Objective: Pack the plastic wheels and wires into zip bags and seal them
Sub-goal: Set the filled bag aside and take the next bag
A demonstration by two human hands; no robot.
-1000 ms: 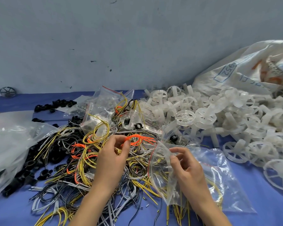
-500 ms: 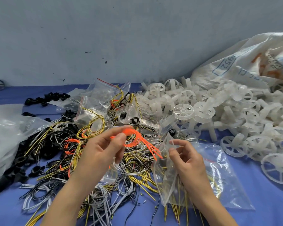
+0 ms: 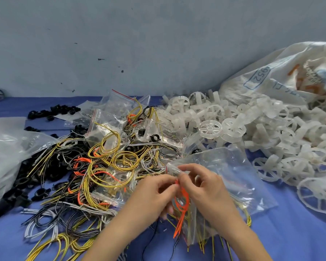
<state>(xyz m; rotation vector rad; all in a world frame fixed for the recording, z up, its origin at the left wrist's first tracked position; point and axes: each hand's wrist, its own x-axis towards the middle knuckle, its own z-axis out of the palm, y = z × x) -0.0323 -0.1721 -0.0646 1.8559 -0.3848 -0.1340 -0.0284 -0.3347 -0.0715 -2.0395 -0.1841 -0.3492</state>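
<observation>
Zip bag [image 3: 233, 176]: held up at its mouth near the tabletop's [image 3: 299, 240] front edge, yellow wires [image 3: 201, 240] seen inside.
Orange wire [image 3: 183, 204]: pinched by the left hand [image 3: 154, 193] at the bag's mouth.
Right hand [image 3: 205, 189]: fingers curled, bag's rim pinched.
Plastic wheels [image 3: 252, 132]: heaped toward the right edge.

Two bare forearms [image 3: 119, 234], bare left grip [image 3: 154, 187] and right grip [image 3: 205, 185].

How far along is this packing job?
Done: a few small bags at the back already hold wires. In hand: the left hand holds an orange wire at the mouth of the zip bag the right hand grips. Left: the wire heap and white wheels lie loose; this bag is unsealed.
</observation>
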